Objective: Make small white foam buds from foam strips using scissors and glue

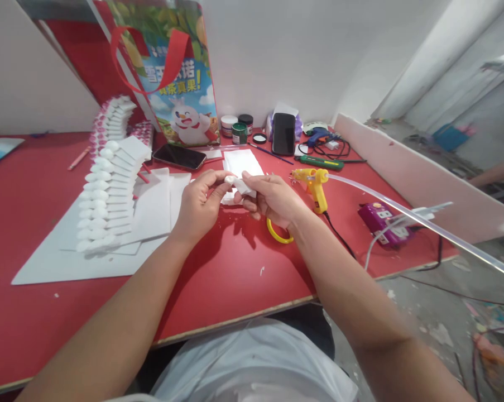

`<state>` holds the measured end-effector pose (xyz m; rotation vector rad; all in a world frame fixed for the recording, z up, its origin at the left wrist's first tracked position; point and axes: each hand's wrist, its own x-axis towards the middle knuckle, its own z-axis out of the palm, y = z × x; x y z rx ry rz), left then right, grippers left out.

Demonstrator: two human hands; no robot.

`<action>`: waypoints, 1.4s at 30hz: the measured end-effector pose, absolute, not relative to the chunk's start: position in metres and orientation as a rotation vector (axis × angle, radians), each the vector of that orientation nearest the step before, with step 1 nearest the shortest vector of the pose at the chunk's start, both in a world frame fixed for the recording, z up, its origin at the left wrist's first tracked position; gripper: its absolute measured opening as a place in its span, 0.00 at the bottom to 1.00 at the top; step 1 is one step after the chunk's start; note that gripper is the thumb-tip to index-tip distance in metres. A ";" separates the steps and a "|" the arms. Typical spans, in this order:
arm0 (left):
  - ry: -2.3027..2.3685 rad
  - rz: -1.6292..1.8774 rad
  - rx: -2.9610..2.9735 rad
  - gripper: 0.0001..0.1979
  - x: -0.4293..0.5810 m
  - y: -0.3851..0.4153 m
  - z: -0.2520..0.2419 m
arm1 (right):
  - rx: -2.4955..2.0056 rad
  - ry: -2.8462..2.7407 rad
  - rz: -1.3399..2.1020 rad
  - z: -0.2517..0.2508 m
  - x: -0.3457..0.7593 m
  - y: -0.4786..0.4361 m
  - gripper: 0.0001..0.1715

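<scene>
Head view: small jars [239, 134], contents unclear, beyond hands [199, 204] with white piece [244, 187].

The red table [252, 285] bears a yellow glue gun [316, 187], flat phone [180, 157] and green jar [239, 134].

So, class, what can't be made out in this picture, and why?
All in the head view:
Part of the white piece: covered by the left hand and right hand.
The upper part of the yellow ring: behind the right hand.
The far end of the clear glue stick: cut off by the right edge.
Any print on the green jar: too small and blurred.
</scene>
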<state>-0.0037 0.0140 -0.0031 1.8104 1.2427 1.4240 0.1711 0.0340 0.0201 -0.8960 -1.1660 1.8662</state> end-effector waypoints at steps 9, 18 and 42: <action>1.269 1.424 1.828 0.11 -0.002 0.012 0.000 | -0.871 -1.294 1.774 0.019 0.172 0.033 0.22; 1.307 1.447 1.771 0.12 0.002 0.009 -0.002 | -1.120 -1.801 1.024 0.018 0.169 0.027 0.22; 1.186 1.335 1.734 0.15 -0.008 0.012 -0.001 | -0.937 -2.147 0.668 0.018 0.182 0.031 0.20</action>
